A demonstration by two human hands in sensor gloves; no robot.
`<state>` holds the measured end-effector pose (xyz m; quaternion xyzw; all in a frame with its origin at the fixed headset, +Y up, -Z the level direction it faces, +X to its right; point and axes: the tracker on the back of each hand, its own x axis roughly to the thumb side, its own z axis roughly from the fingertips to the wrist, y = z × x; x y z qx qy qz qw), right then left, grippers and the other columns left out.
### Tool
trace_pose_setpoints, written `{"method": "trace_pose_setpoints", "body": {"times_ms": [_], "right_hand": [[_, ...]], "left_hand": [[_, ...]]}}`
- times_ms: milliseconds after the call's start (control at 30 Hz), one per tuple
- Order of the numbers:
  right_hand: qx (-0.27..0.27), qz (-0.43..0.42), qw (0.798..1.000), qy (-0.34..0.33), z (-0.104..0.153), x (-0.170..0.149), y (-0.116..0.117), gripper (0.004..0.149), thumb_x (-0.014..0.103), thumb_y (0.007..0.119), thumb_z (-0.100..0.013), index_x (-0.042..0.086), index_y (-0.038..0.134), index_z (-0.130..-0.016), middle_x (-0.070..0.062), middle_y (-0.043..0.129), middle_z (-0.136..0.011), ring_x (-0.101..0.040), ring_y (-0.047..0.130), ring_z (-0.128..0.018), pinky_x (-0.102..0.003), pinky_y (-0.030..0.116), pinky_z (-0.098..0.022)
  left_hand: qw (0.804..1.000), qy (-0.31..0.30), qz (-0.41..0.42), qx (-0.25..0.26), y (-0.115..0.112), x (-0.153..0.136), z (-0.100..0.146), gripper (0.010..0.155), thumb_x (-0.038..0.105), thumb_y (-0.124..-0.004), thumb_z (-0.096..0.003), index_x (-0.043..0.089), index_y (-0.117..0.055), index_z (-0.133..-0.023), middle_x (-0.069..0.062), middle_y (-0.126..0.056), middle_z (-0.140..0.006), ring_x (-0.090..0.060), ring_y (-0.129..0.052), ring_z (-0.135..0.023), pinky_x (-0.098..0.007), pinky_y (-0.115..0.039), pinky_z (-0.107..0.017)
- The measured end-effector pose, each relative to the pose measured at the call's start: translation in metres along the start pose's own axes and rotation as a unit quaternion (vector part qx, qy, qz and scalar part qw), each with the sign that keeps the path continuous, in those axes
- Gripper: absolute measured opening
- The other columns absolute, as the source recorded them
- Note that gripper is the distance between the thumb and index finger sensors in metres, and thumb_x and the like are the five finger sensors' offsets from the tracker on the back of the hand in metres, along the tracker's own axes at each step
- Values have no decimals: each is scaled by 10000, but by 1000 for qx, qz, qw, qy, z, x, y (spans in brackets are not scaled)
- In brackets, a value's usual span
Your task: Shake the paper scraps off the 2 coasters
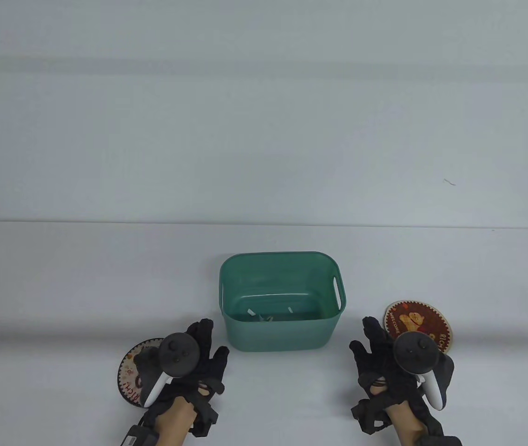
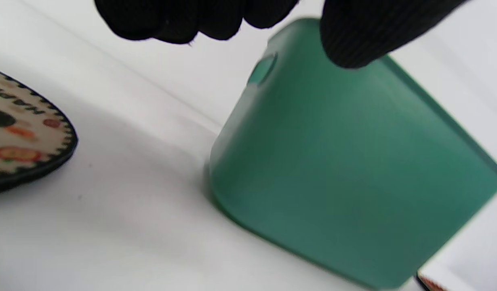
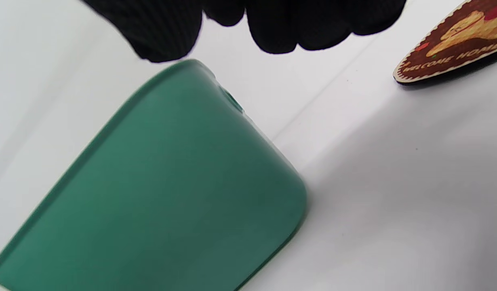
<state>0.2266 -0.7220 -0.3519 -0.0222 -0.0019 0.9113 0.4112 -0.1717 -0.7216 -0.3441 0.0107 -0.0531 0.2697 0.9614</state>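
Note:
A pale round coaster with a dark toothed rim lies flat on the table at the front left; my left hand and its tracker cover its right part. A brown "welcome home" coaster lies flat at the front right, its near edge under my right hand. Both hands hover with relaxed fingers and hold nothing. Between them stands a green bin with a few white paper scraps on its floor. In the wrist views my fingers and fingers hang empty above the bin, with the pale coaster and the brown coaster off to the side.
The white table ends at a pale wall behind. The bin has a slot handle on its right side. No scraps show on the visible parts of either coaster.

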Motion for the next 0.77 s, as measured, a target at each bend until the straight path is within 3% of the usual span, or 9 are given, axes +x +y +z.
{"method": "trace_pose_setpoints", "body": {"times_ms": [300,467,767], "right_hand": [[60,38,997,12,3,-2,21,630,392,712,-454,244,367,-959,-99,458,-1007,-333,528,-898,-491,506,-657],[87,56,994,18,2,-5,28,623,388,712,-454,241,375,-957,-101,459,-1006,-335,527,-897,-496,501,-660],[87,57,994,18,1,-4,28,621,387,710,-455,242,376,-958,-98,460,-1006,-334,528,-898,-496,501,-661]], "left_hand": [[994,-20,-28,-99,-25,-4,-4,674,485,-756,-466,153,-510,-998,-167,-545,-1002,-451,-624,-906,-523,-659,-619],[994,-7,-20,-111,-28,-8,-5,671,486,-746,-468,155,-507,-1001,-170,-540,-1004,-457,-618,-906,-526,-656,-617],[993,1,-15,-116,-28,-9,-4,662,485,-734,-471,168,-501,-1004,-148,-533,-1012,-451,-609,-914,-525,-650,-623]]}}
